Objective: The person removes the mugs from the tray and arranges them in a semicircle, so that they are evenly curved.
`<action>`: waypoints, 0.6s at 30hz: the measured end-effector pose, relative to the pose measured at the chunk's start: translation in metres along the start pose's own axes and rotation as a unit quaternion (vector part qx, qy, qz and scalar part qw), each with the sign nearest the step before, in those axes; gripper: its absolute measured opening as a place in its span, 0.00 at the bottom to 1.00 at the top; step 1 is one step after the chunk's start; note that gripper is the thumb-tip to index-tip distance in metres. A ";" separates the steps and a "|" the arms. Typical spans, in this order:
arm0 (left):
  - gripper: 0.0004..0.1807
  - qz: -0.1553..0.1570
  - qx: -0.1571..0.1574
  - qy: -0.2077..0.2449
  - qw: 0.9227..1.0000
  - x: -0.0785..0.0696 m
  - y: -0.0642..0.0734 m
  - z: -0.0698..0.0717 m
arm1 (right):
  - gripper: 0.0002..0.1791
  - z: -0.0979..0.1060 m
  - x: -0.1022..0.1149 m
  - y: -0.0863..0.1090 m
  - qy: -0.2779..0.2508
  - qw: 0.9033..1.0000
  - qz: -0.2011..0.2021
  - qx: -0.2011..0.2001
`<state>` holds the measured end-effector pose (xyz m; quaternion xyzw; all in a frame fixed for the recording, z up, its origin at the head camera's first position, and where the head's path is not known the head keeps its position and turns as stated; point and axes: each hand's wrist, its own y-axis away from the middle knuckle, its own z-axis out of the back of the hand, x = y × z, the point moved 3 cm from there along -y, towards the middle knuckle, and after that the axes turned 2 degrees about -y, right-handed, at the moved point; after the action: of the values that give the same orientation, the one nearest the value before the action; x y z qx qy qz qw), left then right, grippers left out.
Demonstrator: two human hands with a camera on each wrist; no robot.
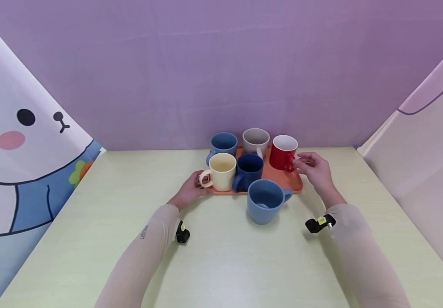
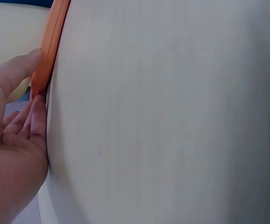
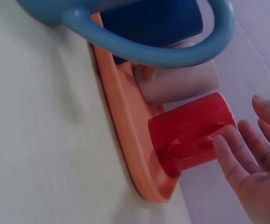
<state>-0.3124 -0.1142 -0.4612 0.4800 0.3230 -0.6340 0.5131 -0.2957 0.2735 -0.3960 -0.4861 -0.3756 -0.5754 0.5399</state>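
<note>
An orange tray point(image 1: 279, 176) holds several mugs: a cream mug point(image 1: 223, 172) and a dark blue mug point(image 1: 250, 171) in front, a blue mug point(image 1: 224, 143), a grey mug point(image 1: 255, 141) and a red mug point(image 1: 283, 153) behind. My left hand point(image 1: 191, 188) is at the tray's front left corner, beside the cream mug. In the left wrist view its thumb presses the tray's rim point(image 2: 49, 51) from above, fingertips at the lower edge. My right hand point(image 1: 317, 173) is beside the red mug, its loosely extended fingers point(image 3: 235, 158) right at the handle.
A larger blue mug point(image 1: 264, 203) stands on the pale table point(image 1: 221, 261) just in front of the tray, its handle to the right. Close behind the tray hangs a purple cloth point(image 1: 221, 77). Printed cloths point(image 1: 25, 171) flank the table.
</note>
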 end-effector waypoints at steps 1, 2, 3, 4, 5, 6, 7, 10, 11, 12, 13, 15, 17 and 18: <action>0.40 -0.001 0.000 -0.002 1.000 0.000 0.000 0.000 | 0.27 -0.001 -0.001 0.000 -0.001 1.000 0.001 -0.008; 0.40 0.000 -0.001 -0.001 1.000 0.000 0.000 0.000 | 0.27 -0.001 -0.001 0.000 -0.003 1.000 0.001 -0.015; 0.40 0.001 -0.001 0.000 1.000 0.000 0.001 0.000 | 0.27 -0.002 -0.002 -0.001 -0.005 1.000 0.001 -0.020; 0.40 0.002 -0.002 -0.002 1.000 0.000 0.001 0.000 | 0.28 -0.003 -0.004 -0.001 -0.008 1.000 -0.001 -0.024; 0.40 0.002 -0.001 -0.003 1.000 -0.001 0.001 0.000 | 0.28 -0.004 -0.005 -0.002 -0.008 1.000 -0.004 -0.028; 0.40 0.002 -0.001 -0.005 1.000 -0.001 0.001 0.000 | 0.28 -0.004 -0.007 -0.002 -0.008 0.999 -0.007 -0.031; 0.40 0.000 -0.001 -0.008 1.000 -0.001 0.001 0.000 | 0.29 -0.005 -0.008 -0.003 -0.006 0.999 -0.010 -0.033; 0.40 0.001 -0.001 -0.009 1.000 -0.001 0.002 0.000 | 0.29 -0.008 -0.013 -0.006 0.008 0.999 -0.025 -0.035; 0.41 0.002 -0.001 -0.009 1.000 -0.001 0.002 0.000 | 0.29 -0.008 -0.015 -0.007 0.013 0.999 -0.030 -0.036; 0.41 0.001 -0.001 -0.007 1.000 -0.001 0.002 0.000 | 0.29 -0.010 -0.017 -0.008 0.016 0.999 -0.033 -0.035; 0.40 0.000 -0.001 -0.009 1.000 -0.001 0.002 0.000 | 0.28 -0.010 -0.018 -0.009 0.018 0.999 -0.037 -0.034; 0.41 0.001 -0.001 -0.006 1.000 -0.001 0.001 0.001 | 0.28 -0.013 -0.021 -0.011 0.017 0.999 -0.040 -0.030; 0.41 0.002 -0.001 -0.003 1.000 0.000 0.001 0.001 | 0.27 -0.015 -0.022 -0.012 0.016 0.999 -0.039 -0.027; 0.41 0.002 0.000 -0.002 1.000 0.001 0.001 0.001 | 0.27 -0.016 -0.022 -0.012 0.016 0.999 -0.039 -0.025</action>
<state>-0.3118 -0.1152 -0.4614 0.4794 0.3214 -0.6335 0.5153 -0.3114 0.2658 -0.4197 -0.4750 -0.3708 -0.6131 0.5109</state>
